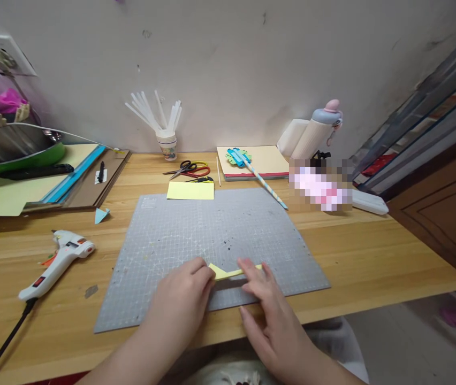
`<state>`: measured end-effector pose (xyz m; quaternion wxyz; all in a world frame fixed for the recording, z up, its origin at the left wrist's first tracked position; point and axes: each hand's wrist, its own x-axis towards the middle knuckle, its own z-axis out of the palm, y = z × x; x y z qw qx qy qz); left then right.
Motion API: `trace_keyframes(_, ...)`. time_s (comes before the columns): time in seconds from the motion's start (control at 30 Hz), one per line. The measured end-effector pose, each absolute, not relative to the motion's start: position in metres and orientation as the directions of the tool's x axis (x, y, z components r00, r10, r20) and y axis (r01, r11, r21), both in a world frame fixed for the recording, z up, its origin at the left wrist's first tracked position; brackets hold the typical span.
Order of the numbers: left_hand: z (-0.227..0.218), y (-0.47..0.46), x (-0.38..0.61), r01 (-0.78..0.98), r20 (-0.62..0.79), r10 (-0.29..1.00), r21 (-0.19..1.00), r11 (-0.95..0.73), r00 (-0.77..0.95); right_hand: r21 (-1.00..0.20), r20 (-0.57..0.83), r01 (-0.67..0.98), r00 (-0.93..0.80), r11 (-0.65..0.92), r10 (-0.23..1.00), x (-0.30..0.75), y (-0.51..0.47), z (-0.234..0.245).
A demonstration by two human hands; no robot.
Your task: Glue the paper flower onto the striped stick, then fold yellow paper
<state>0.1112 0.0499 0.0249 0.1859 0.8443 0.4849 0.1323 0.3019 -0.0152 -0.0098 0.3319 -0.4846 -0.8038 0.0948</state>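
A narrow piece of yellow paper (220, 273), partly folded or curled up, lies near the front edge of the grey cutting mat (164, 224). My left hand (183, 291) is closed on the paper's left end, its fingertips pinched together. At the other end, my right hand (270, 307) rests its fingers on the strip, with the thumb held apart below. The fingers of that hand are slightly blurred. Another flat yellow sheet (190, 191) lies across the mat's far edge.
A white hot glue gun (57, 264) with a black cord lies left of the mat. Beyond it are scissors (188, 169), a paper cup (167, 147) of white sticks and a paper flower (239, 156) on a striped stem. A bottle (312, 133) leans at the right.
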Motion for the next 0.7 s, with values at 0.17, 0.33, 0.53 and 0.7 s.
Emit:
trace_keyframes(0.17,0.039,0.049,0.106,0.352,0.047,0.977,0.929,-0.119,0.206,-0.522,0.669,0.647,-0.093,0.556,0.738,0.301,-0.015,-0.001)
trace_keyframes(0.33,0.028,0.041,0.122,-0.194,-0.294,0.953,0.933,0.303,0.075,-0.601,0.439,0.668,-0.183,0.439,0.88,0.28,0.001,0.011)
trace_keyframes(0.53,0.019,0.034,0.125,-0.318,-0.452,0.882,0.824,0.469,0.132,-0.62,0.384,0.665,-0.205,0.416,0.9,0.273,0.016,-0.003)
trace_keyframes(0.7,0.01,0.014,0.108,0.138,-0.445,0.819,0.895,0.425,0.363,-0.639,0.32,0.671,-0.212,0.376,0.923,0.287,0.021,-0.012)
